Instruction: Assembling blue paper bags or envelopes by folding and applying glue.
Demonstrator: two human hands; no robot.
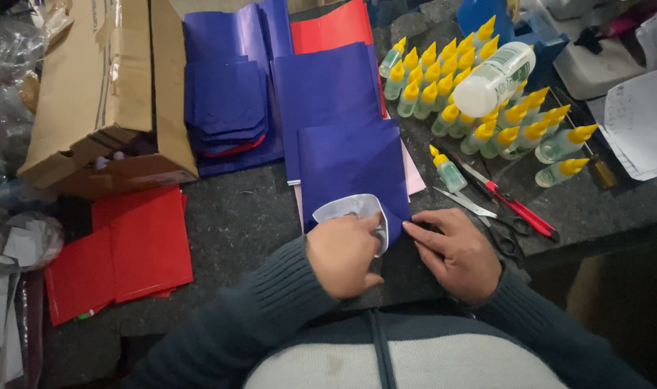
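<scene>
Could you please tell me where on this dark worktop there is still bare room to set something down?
The widest bare patch lies between the cardboard box, the red sheets and the blue sheet under the left hand. Right of the right hand, scissors and glue bottles crowd the top.

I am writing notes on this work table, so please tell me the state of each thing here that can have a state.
Blue sheet: flat, near edge folded up, white side showing.
Left hand: pressing the fold.
Right hand: flat on the sheet's corner.
Scissors: lying shut.
Small glue bottles: capped, most upright.
Big white bottle: lying on them.
Cardboard box: open.
Red sheets: stacked flat.
</scene>
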